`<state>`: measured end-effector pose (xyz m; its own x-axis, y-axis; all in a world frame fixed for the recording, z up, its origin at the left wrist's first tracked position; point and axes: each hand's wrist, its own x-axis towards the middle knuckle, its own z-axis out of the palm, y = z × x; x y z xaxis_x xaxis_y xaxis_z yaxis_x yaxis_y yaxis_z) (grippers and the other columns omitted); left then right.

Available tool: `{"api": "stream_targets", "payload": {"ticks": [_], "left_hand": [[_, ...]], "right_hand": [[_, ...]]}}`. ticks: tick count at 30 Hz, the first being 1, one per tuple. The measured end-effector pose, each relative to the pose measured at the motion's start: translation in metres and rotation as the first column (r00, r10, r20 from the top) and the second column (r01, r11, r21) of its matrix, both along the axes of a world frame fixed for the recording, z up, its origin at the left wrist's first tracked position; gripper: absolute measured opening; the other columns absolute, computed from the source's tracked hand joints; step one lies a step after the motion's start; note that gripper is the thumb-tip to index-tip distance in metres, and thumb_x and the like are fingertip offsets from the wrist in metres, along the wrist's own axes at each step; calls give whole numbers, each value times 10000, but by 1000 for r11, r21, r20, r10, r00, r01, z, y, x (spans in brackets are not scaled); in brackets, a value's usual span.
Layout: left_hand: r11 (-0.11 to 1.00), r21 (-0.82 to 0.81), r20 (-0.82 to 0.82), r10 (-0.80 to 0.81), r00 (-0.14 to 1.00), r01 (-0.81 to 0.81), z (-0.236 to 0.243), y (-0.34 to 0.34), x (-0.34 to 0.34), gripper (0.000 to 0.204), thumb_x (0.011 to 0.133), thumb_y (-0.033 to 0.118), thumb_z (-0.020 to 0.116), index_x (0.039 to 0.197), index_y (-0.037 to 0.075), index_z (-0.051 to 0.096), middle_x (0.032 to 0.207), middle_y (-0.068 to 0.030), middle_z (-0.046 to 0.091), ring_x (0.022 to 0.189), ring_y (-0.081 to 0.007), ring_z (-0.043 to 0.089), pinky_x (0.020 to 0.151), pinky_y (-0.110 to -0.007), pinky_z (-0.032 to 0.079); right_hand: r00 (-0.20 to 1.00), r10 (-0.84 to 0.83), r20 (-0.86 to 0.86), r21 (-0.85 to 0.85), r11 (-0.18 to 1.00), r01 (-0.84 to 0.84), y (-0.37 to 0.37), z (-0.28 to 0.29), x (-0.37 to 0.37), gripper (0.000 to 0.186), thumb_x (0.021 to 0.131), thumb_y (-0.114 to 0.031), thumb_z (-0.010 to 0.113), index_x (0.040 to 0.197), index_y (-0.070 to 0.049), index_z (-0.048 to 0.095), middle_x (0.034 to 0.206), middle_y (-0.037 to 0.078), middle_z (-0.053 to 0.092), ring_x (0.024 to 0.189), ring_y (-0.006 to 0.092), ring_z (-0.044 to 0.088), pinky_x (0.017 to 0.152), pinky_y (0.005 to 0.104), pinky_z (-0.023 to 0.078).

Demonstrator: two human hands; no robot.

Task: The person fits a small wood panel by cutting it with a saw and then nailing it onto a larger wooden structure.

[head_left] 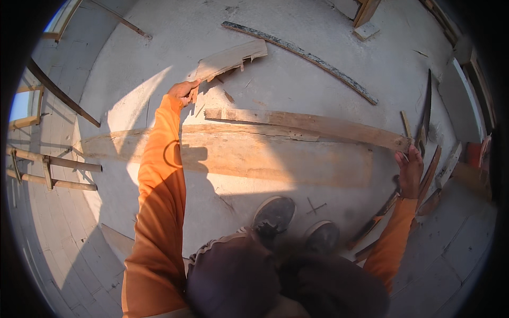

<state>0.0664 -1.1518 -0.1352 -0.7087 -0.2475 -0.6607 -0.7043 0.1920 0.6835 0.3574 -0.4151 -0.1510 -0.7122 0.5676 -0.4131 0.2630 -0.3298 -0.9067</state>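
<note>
My left hand (185, 91) grips a short, splintered piece of pale wood (230, 59) by its lower left end, above the middle of the floor. My right hand (407, 170) is closed on the right end of a long narrow plank (307, 123), whose far end reaches left to near my left wrist. Just below that plank, a wide, pale board (254, 159) with a rough upper edge lies across the floor, partly in sunlight and partly under my left forearm.
A dark speckled strip (299, 53) lies on the concrete floor (159, 42) beyond. A handsaw (426, 100) and several wood scraps (429, 180) are at the right. A wooden pole ladder (55, 167) and block wall (47, 222) are at the left. My shoes (273, 217) stand below the board.
</note>
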Motion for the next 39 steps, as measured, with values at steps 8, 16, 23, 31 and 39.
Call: {"api": "stream_targets", "payload": {"ticks": [8,16,23,31,39], "left_hand": [[803,582,-81,212,974,-127,106,52,4,481,1096,82,533,1454,-147,306,1380,-341,530,1252,-396,650,1031,-406,637],[832,555,-212,155,965,-12,113,129,133,312,1071,55,587,1316,-93,462,1251,-256,600,1231,-352,668,1071,-434,615],[808,556,-94,-171,981,194,52,204,219,455,1073,185,635,1419,-34,437,1212,-175,572,1157,-346,697,1032,-460,615],[789,538,30,-369,929,297,26,248,279,565,1110,291,572,1539,18,327,1248,-169,612,969,-267,727,759,-407,650],[741,629,56,-346,937,236,25,272,312,654,1080,169,615,1600,60,233,1168,-226,689,858,-218,702,716,-356,616]], "right_hand": [[997,-63,-53,-74,996,59,1,-20,-76,328,1066,-173,642,1270,46,506,1095,155,667,1019,327,734,901,385,667],[977,189,100,514,831,-213,-92,28,-70,671,1060,-482,617,1452,60,563,1374,225,618,1244,314,652,1074,407,521],[974,220,-53,-454,863,-220,-157,39,22,761,1079,-501,578,1528,85,394,1350,212,621,1220,280,653,1064,420,537],[994,104,-28,-406,908,-107,-147,14,98,486,1063,-226,656,1410,67,485,1286,163,662,1186,227,660,1020,406,566],[995,-96,-25,-441,894,76,-139,7,105,534,1094,-314,594,1463,52,471,1382,191,604,1195,285,659,1075,443,533]]}}
